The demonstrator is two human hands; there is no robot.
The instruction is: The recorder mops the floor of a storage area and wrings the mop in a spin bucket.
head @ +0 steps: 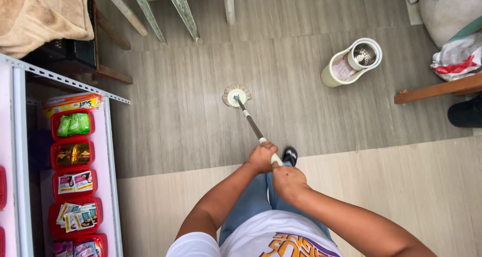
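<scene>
Gripping the stiff, light, slim metal mop handle near its top, left hand and right hand wrap fingers closed around it, round mop head flat on grey floor.

This looks like a small neighbourhood shop. At nine o'clock stands a white metal shelf rack lined with red plastic trays of small sachets and packets, the kind sold singly. The grey wood-look tile floor carries a mop spin bucket at two o'clock, a stuffed sack at the upper right corner and pale plastic chair legs at twelve o'clock.
</scene>
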